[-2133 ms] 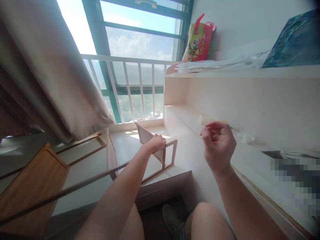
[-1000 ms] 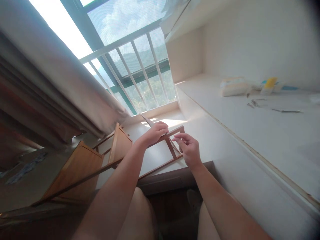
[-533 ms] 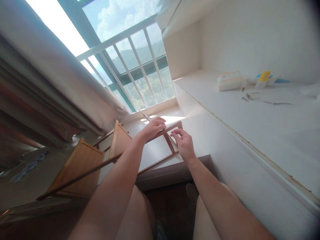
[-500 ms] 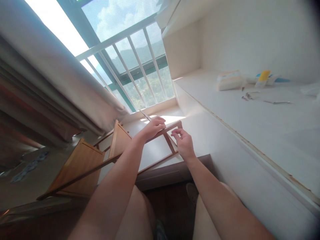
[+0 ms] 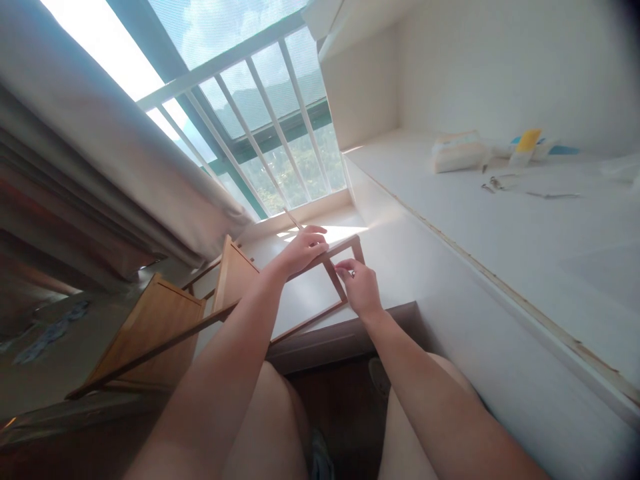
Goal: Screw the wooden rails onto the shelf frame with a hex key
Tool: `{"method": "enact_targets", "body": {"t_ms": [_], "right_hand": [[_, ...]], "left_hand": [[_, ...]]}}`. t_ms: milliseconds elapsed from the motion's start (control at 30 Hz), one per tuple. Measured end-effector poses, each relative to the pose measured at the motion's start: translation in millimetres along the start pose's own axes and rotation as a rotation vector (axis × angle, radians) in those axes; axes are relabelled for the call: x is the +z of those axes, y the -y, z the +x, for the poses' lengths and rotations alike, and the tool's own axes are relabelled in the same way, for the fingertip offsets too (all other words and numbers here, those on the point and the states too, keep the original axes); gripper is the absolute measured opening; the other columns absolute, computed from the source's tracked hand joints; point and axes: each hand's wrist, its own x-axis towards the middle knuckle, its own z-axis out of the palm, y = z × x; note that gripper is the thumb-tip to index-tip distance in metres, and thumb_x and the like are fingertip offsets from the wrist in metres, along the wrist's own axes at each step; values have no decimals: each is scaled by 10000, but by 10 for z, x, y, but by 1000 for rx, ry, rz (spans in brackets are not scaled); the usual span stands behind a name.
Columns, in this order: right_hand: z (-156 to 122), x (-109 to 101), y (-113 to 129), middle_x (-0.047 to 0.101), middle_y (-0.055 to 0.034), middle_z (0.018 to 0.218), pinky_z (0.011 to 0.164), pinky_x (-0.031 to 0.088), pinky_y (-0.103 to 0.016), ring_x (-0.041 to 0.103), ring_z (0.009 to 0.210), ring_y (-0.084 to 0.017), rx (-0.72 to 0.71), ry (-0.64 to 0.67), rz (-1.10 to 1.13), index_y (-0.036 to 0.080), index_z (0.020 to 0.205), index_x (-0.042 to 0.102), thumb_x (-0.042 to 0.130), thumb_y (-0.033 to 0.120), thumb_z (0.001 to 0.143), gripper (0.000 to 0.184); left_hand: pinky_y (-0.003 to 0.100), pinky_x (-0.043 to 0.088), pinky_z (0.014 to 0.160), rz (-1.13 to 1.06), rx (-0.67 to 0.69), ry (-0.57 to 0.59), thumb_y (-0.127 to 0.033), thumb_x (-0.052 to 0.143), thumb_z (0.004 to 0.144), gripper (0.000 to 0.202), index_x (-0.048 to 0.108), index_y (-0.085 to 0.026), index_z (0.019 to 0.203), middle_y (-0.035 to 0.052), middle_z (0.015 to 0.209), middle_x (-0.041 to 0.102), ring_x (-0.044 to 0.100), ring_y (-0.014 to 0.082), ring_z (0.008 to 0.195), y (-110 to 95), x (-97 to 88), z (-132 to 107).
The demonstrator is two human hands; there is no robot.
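Observation:
A brown wooden rack with slatted panels [image 5: 150,330] and thin rails lies tilted in front of me. My left hand [image 5: 306,250] is closed over its upper rail, fingers curled around the edge near the far end. From behind that hand sticks out a slim, light rod [image 5: 293,219]; its kind is unclear. My right hand [image 5: 361,287] is just inside the rack's end, beside the short crossbar [image 5: 334,279]. Its thumb and forefinger are pinched together against or very near that crossbar. Whatever lies between those fingertips is too small to make out.
On the white ledge [image 5: 500,227] at right are a tissue pack [image 5: 457,152], a yellow-capped tube [image 5: 525,147] and small metal pieces [image 5: 500,187]. A railed window [image 5: 260,127] is ahead, with a grey curtain [image 5: 125,153] at left. My legs are below.
My right hand has moved left, its pinched fingertips now at the crossbar. The slim rod by my left hand has shifted slightly up and right. The whole view has moved slightly.

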Motion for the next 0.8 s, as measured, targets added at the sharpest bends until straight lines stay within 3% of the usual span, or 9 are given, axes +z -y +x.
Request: {"method": "enact_targets", "body": {"t_ms": [400,800], "right_hand": [[50,-47,-2,740,-30,896,740,446,-318,635,776,-200,-32,-4,-28,227,913,732,570,286,869,178],[172,-332,-65,748,-37,838,797,457,-320,651,817,-198,-12,210,116,185,867,748,644,268,790,154]], "left_hand": [[371,382,1057,-24,49,24,-321,458,900,282,694,-198,807,71,1270,580,519,222,1195,-42,-7,-3],[427,375,1058,-106,75,29,-372,453,897,302,695,-200,845,69,1183,626,528,247,1139,30,49,42]]}}
